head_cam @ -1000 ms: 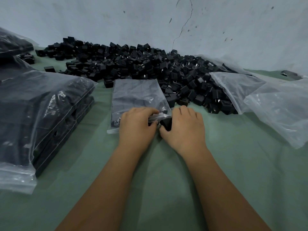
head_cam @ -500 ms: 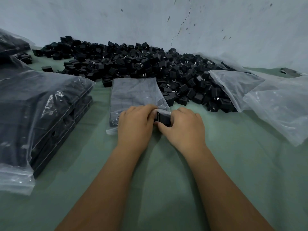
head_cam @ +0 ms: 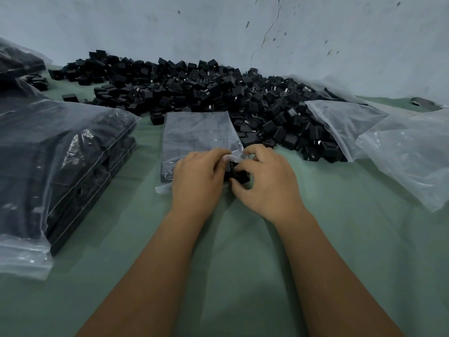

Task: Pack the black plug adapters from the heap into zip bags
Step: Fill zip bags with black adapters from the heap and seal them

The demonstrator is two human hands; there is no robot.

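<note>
The zip bag (head_cam: 196,135) lies flat near the middle of the table (head_cam: 243,251), which carries a green cloth. It is almost full of black plug adapters in flat rows, and its open mouth is at the end near the person. Its long axis runs from the person toward the far edge, where the wall (head_cam: 218,27) stands.

The left hand (head_cam: 196,181) pinches the clear lip of the bag mouth at its right corner, the fingers curled on the plastic. The right hand (head_cam: 267,181) has its fingers and thumb curled around 1 black adapter (head_cam: 239,175), which sits just at the mouth of the bag, touching the plastic. I cannot tell which way its prongs point, because the fingers cover it.

The heap of adapters (head_cam: 218,93) spreads along the far edge of the table, from the far left to the right of the middle, and its near side touches the far end of the zip bag.

At the left edge a large clear bag (head_cam: 60,166) holds stacked flat packs of adapters, and another filled bag (head_cam: 17,62) is at the far left corner. At the right edge 2 loose clear bags (head_cam: 401,152) lie partly over the heap; what they hold I cannot tell.

Open cloth lies on the near side of the table, around both forearms, and a narrow strip is free between the large bag and the zip bag.
</note>
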